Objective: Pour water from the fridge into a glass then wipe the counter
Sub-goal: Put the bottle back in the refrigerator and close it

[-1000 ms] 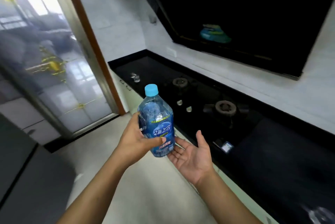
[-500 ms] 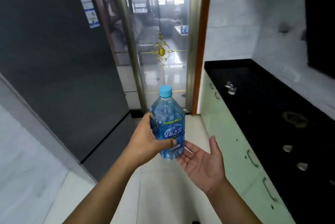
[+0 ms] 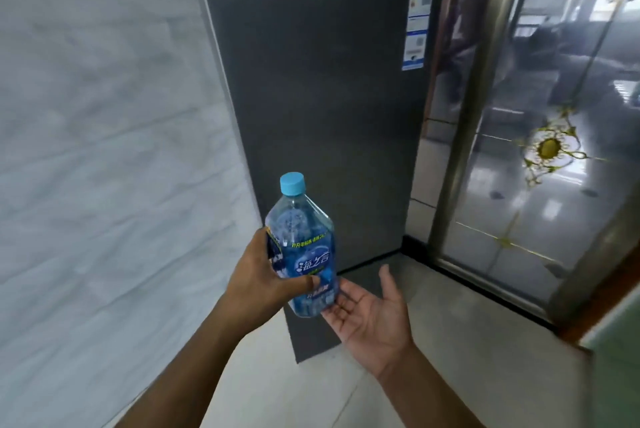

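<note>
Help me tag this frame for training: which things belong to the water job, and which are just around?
Job: bottle, gripped by the left hand; right hand, open by its base; fridge.
Just around: door, wall, floor, sticker.

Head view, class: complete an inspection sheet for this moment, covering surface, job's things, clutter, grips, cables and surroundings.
Surface: counter not in view; pale floor tiles below.
Job's things: water bottle, blue cap on, near upright; grey fridge shut; no glass in view.
Clutter: nothing seen.
Grips: left hand holds the bottle at its label; right hand open, palm up, by its base.
Cables: nothing seen.
Surroundings: marbled wall left, glass door with gold ornament right.
</note>
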Available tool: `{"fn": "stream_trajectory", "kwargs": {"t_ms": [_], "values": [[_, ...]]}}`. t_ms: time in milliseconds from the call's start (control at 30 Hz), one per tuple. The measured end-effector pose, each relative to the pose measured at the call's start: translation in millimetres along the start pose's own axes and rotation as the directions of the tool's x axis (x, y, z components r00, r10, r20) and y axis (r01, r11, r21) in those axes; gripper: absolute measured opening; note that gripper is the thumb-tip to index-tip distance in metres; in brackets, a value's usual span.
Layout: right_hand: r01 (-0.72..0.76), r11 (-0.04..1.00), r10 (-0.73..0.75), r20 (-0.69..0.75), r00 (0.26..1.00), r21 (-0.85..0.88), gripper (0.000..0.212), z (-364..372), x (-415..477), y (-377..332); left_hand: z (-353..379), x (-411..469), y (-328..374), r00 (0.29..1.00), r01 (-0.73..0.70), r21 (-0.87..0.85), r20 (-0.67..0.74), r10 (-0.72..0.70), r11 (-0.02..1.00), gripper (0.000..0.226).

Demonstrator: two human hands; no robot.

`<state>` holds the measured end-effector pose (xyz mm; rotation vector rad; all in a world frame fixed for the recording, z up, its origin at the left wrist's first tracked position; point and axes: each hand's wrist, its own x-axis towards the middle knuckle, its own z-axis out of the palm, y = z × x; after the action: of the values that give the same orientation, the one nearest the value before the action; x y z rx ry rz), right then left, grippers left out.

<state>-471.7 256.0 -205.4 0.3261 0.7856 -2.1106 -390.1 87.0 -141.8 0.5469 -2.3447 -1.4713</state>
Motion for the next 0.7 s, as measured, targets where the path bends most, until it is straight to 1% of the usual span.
{"fn": "stream_trajectory", "kwargs": {"t_ms": [133, 267, 467, 567, 633, 700], "values": [[-0.101, 0.993, 0.103, 0.034, 0.994, -0.061, 0.086, 50.6, 50.7, 14.5, -46.7, 28.3, -22.5, 0.989, 0.041, 0.029, -0.142, -0.037, 0.999, 0.076], [-0.123, 0.986, 0.127, 0.035, 0.991, -0.111, 0.085, 94.0, 102.0, 30.7, -91.7, 69.5, -48.8, 0.98, 0.062, 0.031, -0.19, -0.056, 0.998, 0.076], [-0.043, 0.998, 0.042, -0.024, 0.999, -0.04, 0.083, 155.8, 183.7, 55.2, -146.7, 152.6, -80.7, 0.989, 0.014, 0.072, -0.146, -0.003, 0.997, 0.078], [0.005, 0.999, -0.007, -0.05, 0.999, -0.044, 0.08, 183.5, 213.5, 60.0, -170.3, 192.9, -89.7, 0.995, -0.012, 0.089, -0.099, 0.021, 0.996, 0.082], [0.044, 0.993, -0.052, -0.068, 0.996, -0.112, 0.073, 198.4, 232.0, 58.1, -183.0, 217.7, -92.1, 0.997, -0.026, 0.09, -0.071, 0.032, 0.996, 0.082], [0.09, 0.967, -0.115, -0.09, 0.989, -0.238, 0.059, 210.5, 248.3, 51.2, -190.7, 239.1, -91.8, 0.998, -0.041, 0.07, -0.047, 0.045, 0.997, 0.08]]}}
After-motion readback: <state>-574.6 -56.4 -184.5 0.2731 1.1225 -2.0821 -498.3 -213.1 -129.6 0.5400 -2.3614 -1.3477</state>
